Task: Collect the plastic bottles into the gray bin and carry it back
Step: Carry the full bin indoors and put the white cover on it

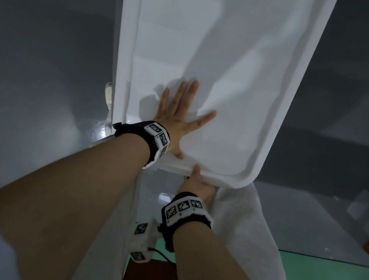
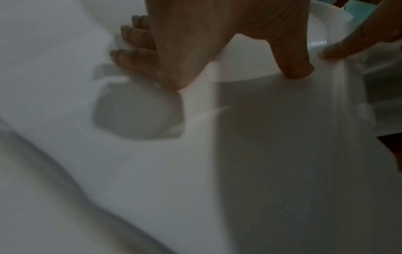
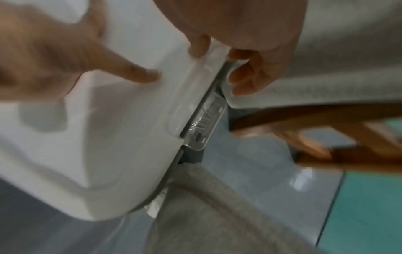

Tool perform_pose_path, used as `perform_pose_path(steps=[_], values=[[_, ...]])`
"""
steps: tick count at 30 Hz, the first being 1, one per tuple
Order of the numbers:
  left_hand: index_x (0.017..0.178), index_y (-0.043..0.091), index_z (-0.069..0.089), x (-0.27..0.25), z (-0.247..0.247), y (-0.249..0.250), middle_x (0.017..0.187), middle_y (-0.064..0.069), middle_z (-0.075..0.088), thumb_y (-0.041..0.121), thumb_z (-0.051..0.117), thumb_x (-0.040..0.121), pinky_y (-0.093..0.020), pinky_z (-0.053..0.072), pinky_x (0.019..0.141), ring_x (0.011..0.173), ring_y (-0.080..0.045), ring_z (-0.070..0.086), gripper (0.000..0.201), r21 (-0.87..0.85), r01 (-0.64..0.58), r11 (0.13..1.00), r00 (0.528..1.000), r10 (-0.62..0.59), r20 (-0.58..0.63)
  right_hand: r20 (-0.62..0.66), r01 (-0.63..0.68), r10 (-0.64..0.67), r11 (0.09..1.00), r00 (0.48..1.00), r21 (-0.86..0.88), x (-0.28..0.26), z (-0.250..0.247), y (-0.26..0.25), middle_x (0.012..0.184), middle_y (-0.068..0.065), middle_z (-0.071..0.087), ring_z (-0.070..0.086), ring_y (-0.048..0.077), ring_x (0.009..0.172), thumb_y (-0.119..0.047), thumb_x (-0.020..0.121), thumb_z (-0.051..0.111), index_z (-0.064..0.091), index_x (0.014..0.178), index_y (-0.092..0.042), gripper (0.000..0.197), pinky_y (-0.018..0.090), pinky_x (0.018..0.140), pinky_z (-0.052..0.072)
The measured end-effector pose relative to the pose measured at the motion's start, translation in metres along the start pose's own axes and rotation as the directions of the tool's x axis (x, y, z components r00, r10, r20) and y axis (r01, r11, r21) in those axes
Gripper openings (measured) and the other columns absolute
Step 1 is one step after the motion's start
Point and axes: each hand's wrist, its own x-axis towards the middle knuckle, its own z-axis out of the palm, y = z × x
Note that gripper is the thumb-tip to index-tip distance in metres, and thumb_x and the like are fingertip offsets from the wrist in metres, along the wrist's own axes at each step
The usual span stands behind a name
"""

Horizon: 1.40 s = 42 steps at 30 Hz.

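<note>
On the lid (image 1: pixel 213 50), the left hand (image 1: pixel 179 113) presses flat, steadying the bin while the right hand (image 1: pixel 199 183) grips its near rim to carry it.

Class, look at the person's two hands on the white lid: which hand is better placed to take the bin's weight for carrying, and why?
Probably the right hand: its fingers curl under the near rim of the white lid. The left hand only lies flat on top.

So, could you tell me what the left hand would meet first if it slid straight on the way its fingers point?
Only more of the white lid: the left hand lies flat on it, fingers pointing along its length. Nothing else shows ahead.
</note>
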Motion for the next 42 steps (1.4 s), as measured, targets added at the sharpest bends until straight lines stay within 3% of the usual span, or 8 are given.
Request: perform_pose_path(steps=[3,7,16,23,26,29,37,42], values=[[0.133,0.05,-0.036,0.001,0.002,-0.002,0.13,-0.016,-0.059,0.061,0.081,0.054,-0.059,-0.028,0.098,0.121,-0.038,-0.052,0.141,0.005,-0.005,1.0,1.0,0.005,0.003,0.122,-0.234,0.213,0.953,0.969,0.192,0.003,0.01,0.01,0.1,0.008,0.065,0.062,0.028,0.094,-0.047,0.083,0.068,0.052,0.107,-0.009,0.048,0.04,0.07,0.056],[0.134,0.052,-0.033,0.006,0.01,-0.006,0.132,-0.014,-0.058,0.056,0.083,0.056,-0.056,-0.031,0.098,0.122,-0.036,-0.052,0.14,-0.013,0.014,1.0,1.0,-0.014,0.001,0.348,-0.343,0.188,0.817,0.919,0.463,0.018,0.026,0.005,0.127,0.015,0.059,0.058,0.032,0.114,-0.027,0.098,0.052,0.047,0.135,-0.013,0.039,0.052,0.098,0.048],[0.136,0.056,-0.028,0.017,0.025,-0.013,0.14,-0.015,-0.051,0.053,0.084,0.056,-0.06,-0.023,0.106,0.127,-0.036,-0.047,0.138,-0.038,0.006,0.999,0.998,-0.008,-0.059,0.388,-0.384,0.189,0.761,0.902,0.523,0.03,0.037,0.01,0.129,0.015,0.058,0.058,0.028,0.112,-0.025,0.099,0.052,0.049,0.132,-0.009,0.037,0.048,0.097,0.048],[0.133,0.056,-0.031,0.017,0.024,-0.011,0.134,-0.012,-0.057,0.052,0.083,0.057,-0.058,-0.028,0.101,0.122,-0.034,-0.053,0.138,-0.039,0.01,0.999,0.999,-0.011,-0.042,0.359,-0.363,0.191,0.781,0.913,0.509,0.033,0.039,0.013,0.13,0.014,0.059,0.058,0.028,0.115,-0.025,0.097,0.054,0.05,0.133,-0.009,0.039,0.046,0.092,0.051],[0.133,0.056,-0.032,0.016,0.025,-0.011,0.132,-0.012,-0.058,0.05,0.083,0.059,-0.058,-0.031,0.099,0.12,-0.034,-0.055,0.137,-0.026,0.002,1.0,1.0,-0.003,-0.02,0.369,-0.374,0.205,0.796,0.906,0.476,0.039,0.04,0.016,0.129,0.015,0.059,0.061,0.027,0.104,-0.025,0.099,0.051,0.05,0.133,-0.007,0.039,0.043,0.083,0.053],[0.134,0.055,-0.031,0.014,0.027,-0.01,0.135,-0.014,-0.056,0.047,0.084,0.059,-0.057,-0.034,0.095,0.121,-0.035,-0.054,0.138,-0.016,-0.005,1.0,1.0,0.004,-0.013,0.384,-0.38,0.203,0.797,0.901,0.47,0.044,0.039,0.02,0.114,0.01,0.064,0.063,0.02,0.09,-0.026,0.099,0.051,0.053,0.131,-0.008,0.036,0.039,0.075,0.054],[0.134,0.056,-0.029,0.019,0.032,-0.019,0.128,-0.009,-0.062,0.047,0.083,0.062,-0.056,-0.031,0.097,0.114,-0.03,-0.061,0.133,-0.075,-0.045,0.996,0.999,0.044,-0.01,0.43,-0.391,0.166,0.764,0.887,0.513,0.047,0.039,0.025,0.085,0.006,0.075,0.065,0.019,0.092,-0.027,0.097,0.055,0.053,0.13,-0.008,0.038,0.039,0.074,0.06],[0.136,0.056,-0.027,0.014,0.032,-0.025,0.132,-0.008,-0.059,0.048,0.082,0.062,-0.055,-0.03,0.099,0.118,-0.03,-0.058,0.132,-0.085,-0.056,0.995,0.998,0.054,-0.028,0.406,-0.357,0.152,0.791,0.901,0.496,0.046,0.04,0.026,0.105,0.01,0.066,0.063,0.019,0.094,-0.026,0.097,0.053,0.052,0.13,-0.007,0.038,0.04,0.1,0.048]])
